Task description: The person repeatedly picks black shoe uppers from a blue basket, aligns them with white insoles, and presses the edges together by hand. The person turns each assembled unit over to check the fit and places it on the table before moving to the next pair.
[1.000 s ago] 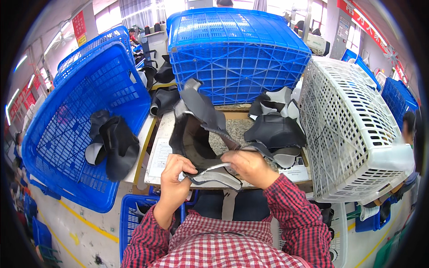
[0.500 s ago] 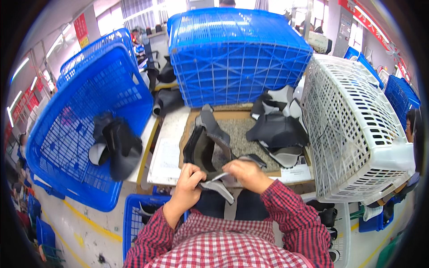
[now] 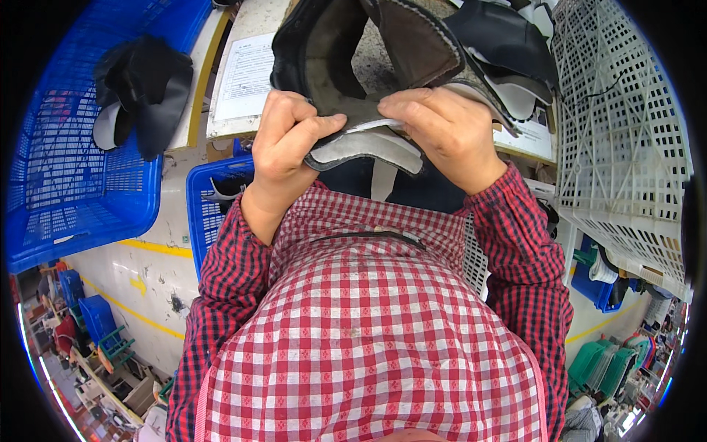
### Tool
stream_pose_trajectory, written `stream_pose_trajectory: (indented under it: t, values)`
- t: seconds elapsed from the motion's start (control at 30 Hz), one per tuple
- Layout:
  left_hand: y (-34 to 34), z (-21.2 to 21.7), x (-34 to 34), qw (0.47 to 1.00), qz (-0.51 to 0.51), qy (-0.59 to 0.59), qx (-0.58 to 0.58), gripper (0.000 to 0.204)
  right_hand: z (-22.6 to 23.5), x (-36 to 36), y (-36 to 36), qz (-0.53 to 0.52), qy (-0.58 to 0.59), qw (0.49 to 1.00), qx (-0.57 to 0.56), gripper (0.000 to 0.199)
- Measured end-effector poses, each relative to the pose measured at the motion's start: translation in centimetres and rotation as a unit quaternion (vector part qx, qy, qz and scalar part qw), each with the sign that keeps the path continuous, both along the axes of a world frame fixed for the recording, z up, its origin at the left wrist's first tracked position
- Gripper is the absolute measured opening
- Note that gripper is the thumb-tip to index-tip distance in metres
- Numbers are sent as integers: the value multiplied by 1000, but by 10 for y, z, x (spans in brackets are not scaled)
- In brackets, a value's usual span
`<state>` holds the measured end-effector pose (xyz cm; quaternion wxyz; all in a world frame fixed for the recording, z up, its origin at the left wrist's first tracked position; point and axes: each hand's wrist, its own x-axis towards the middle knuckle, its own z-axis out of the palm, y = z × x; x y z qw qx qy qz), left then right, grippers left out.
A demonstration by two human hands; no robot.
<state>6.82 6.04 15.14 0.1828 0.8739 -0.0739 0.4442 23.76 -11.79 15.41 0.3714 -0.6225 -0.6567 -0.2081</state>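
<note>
Head view: black lined piece [image 3: 324, 74] held two-handed

Pinched at its near edge by left hand [image 3: 283, 140] and right hand [image 3: 445, 132], fingers closed, by the edge of the table [image 3: 250, 20]. Leftward, printed sheet [image 3: 247, 66], lettering apparently too small to read.

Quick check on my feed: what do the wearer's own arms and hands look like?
The left hand and right hand are bare, with no gloves, rings or watch visible. The left sleeve and right sleeve are long, in a small red-and-dark check, with the right cuff visibly gathered at the wrist. I see no cables or markings on either arm.
</note>
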Motion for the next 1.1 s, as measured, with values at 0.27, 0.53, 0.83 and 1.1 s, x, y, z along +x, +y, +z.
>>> stream_pose_trajectory:
  t: [0.27, 0.53, 0.83, 1.1]
  values:
    - [-17, -3, -1, 996, -56, 48, -40, 35, 0, -10, 6, -126, -100, 987, 20, 16]
    - [-17, 10, 1, 976, -153, 145, -50, 38, 1, 18, 14, -167, -185, 966, 68, 17]
    - [-12, -19, -4, 989, -71, 124, -41, 50, -27, -12, 2, -119, -168, 979, -13, 16]
    - [-6, -9, -15, 998, -31, 48, -2, 30, -22, -9, -12, -26, -39, 999, -19, 26]
